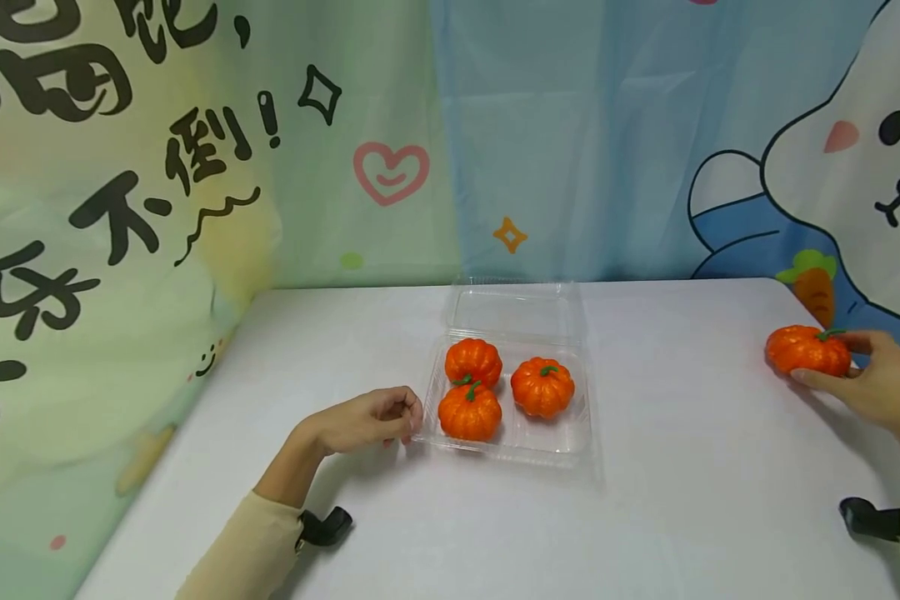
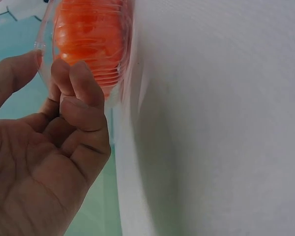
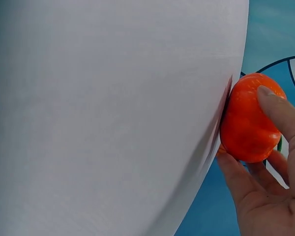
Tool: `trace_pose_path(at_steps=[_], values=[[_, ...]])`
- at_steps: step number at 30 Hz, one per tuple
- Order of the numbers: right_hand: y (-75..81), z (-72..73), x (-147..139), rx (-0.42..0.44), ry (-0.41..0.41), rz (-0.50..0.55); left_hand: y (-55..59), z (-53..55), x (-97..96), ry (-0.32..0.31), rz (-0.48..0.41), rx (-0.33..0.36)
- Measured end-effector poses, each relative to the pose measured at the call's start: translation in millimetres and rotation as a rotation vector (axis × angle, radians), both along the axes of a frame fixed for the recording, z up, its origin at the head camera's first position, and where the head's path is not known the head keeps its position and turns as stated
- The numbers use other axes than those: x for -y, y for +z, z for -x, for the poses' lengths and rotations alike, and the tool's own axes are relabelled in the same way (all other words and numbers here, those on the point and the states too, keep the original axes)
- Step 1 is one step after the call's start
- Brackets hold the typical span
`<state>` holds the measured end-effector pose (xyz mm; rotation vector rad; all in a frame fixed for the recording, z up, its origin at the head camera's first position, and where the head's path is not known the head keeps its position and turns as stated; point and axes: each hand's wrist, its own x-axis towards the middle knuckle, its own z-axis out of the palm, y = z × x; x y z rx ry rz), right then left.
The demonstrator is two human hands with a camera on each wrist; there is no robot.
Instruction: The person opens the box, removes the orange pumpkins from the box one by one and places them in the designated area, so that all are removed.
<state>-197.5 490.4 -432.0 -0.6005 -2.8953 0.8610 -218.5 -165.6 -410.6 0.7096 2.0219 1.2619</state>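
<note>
Watching remotely, I judge the pumpkin (image 1: 804,350) held in my right hand (image 1: 879,379) could slip (its skin looks glossy); my left hand (image 1: 367,418) pinches the box (image 1: 543,435), which might skid if tugged.

Orange pumpkins (image 1: 542,390), white table (image 1: 690,492)

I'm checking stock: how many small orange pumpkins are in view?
4. The right hand grips one pumpkin; the clear plastic container holds a back-left pumpkin, a front-left pumpkin and a right-side pumpkin. None looks hidden.
</note>
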Motion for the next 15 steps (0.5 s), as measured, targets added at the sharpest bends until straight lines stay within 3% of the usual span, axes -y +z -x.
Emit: trace_pose_path(at_steps=[10,15], values=[[-0.8,-3.6,2.1,0.016,-0.004,0.034,0.6,2.7,0.4,-0.024,-0.002,-0.031],[1.6,-4.7,2.1,0.005,-0.051,-0.014,0.8,2.2,2.4,-0.019,-0.006,-0.031]])
